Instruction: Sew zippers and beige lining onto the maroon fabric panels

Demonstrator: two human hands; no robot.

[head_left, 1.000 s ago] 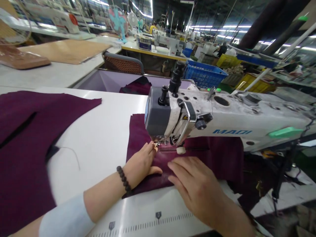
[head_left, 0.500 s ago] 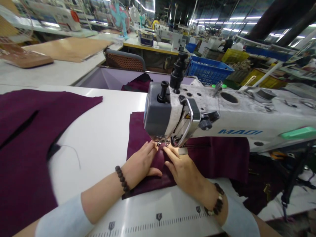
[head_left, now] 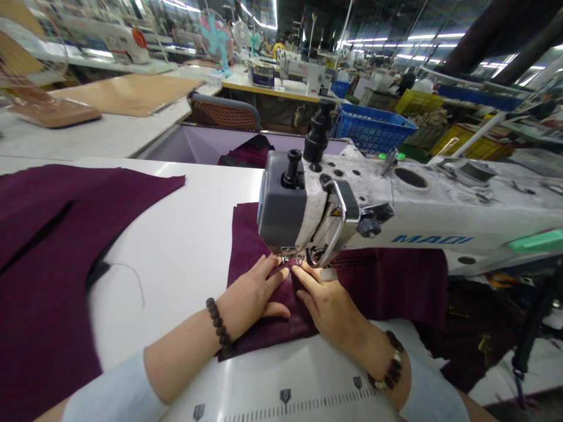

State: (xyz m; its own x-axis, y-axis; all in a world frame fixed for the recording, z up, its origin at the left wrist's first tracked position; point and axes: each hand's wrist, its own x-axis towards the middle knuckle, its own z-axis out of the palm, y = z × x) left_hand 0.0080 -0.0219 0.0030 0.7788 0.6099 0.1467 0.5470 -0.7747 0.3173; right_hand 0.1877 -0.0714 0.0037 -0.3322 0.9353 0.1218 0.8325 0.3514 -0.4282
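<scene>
A dark purple fabric piece [head_left: 259, 334] lies flat under the head of a white sewing machine [head_left: 431, 217]. My left hand [head_left: 253, 296] presses on the fabric left of the presser foot [head_left: 285, 258], fingers stretched out and thumb spread. On the other side, my right hand [head_left: 328, 299] rests on the same fabric, its fingers extended toward the needle area and a pale band around one finger. Both hands lie flat without gripping the fabric. The needle tip is too small to make out. Dark stitch lines run across the fabric to the right.
Another purple fabric piece [head_left: 48, 246] with a slit covers the table's left side, a loose thread beside it. A ruler scale [head_left: 285, 404] marks the front edge. Behind the machine stand a chair [head_left: 226, 111], a blue crate [head_left: 373, 126] and a cardboard sheet [head_left: 132, 94].
The whole view has shifted slightly, with the scene a little lower. My left fingers have spread somewhat near the presser foot; the fabric lies almost as before.
</scene>
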